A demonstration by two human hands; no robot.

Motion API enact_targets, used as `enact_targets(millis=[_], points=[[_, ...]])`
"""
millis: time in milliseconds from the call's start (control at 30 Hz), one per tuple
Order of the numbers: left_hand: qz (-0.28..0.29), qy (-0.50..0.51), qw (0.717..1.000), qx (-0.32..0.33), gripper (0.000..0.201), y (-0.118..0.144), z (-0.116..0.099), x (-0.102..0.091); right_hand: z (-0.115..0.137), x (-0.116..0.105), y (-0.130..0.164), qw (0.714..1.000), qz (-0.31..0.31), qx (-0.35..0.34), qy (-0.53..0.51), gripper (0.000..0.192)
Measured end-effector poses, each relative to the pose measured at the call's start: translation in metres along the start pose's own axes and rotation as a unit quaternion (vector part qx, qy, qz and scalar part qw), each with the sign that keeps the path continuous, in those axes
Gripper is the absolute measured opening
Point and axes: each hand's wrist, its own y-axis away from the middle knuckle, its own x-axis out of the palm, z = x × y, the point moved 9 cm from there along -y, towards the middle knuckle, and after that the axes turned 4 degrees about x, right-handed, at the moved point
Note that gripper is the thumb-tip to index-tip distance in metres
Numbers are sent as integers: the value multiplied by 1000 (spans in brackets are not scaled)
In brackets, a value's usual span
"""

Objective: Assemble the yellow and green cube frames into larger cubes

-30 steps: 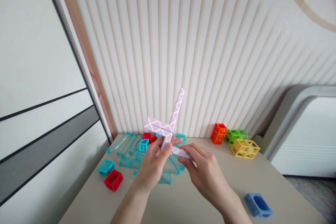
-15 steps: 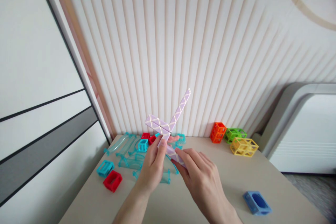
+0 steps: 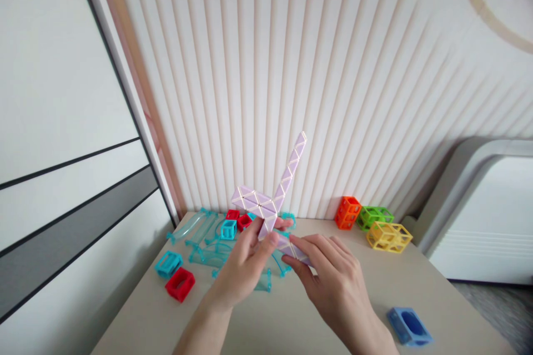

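A lilac snake puzzle [image 3: 255, 203] with white-edged triangular segments is held up above the table in both hands. One straight run of it points up and to the right, while a doubled, folded part juts out to the left. My left hand [image 3: 246, 262] pinches the puzzle near its middle, just below the folded part, with some fingers hidden behind it. My right hand [image 3: 330, 272] is closed around the lower run that slants down to the right; its end is partly covered by the fingers.
Clear teal track pieces [image 3: 208, 254] lie under and behind my left hand. A cyan block [image 3: 168, 264] and a red block [image 3: 180, 284] sit at the table's left edge. Orange [image 3: 348, 213], green [image 3: 375, 216] and yellow [image 3: 388, 236] frame blocks stand back right; a blue block [image 3: 410, 326] lies front right.
Both hands and the puzzle have shifted slightly right. The long upper run stands a little steeper, and the right hand's lower run has swung outward to the right.
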Motion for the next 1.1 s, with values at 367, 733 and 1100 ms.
enact_targets(millis=[367,733,1100], points=[[-49,7,998,-34,42,0,5,-18,1,-5,-3,1000,-2,-17,21,16],[-42,40,997,-56,40,2,13,-4,-1,-14,-3,999,48,-12,16,14],[-110,-40,993,3,31,1,-6,-24,-4,6,1,1000,5,11,4,20]])
